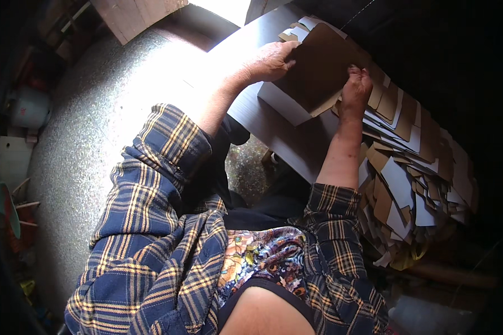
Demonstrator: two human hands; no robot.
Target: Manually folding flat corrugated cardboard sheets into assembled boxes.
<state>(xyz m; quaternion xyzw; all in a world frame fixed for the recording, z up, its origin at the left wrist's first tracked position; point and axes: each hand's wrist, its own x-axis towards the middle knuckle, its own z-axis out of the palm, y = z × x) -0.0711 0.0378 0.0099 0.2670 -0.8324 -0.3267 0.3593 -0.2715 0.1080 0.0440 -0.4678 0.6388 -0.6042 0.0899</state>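
A cardboard box (318, 64), brown inside and white outside, is partly folded on the table in front of me. Its low white wall (285, 105) faces me and rests near the table's edge. My left hand (273, 60) is closed on the box's upper left edge, thumb and fingertips partly in shadow. At the right edge, my right hand (356, 92) is closed with curled fingers against the cardboard. Just beyond and beside the box lie more flat cardboard blanks (394, 109), brown on one face and white on the other.
A pale table (276, 139) stands before my knees. To the right, a large heap of cardboard blanks (397, 190) spills down in layers. The speckled floor (95, 139) is brightly sunlit at left. A wooden board (137, 17) juts in at the top, and a green bowl-like thing (6, 209) is at far left.
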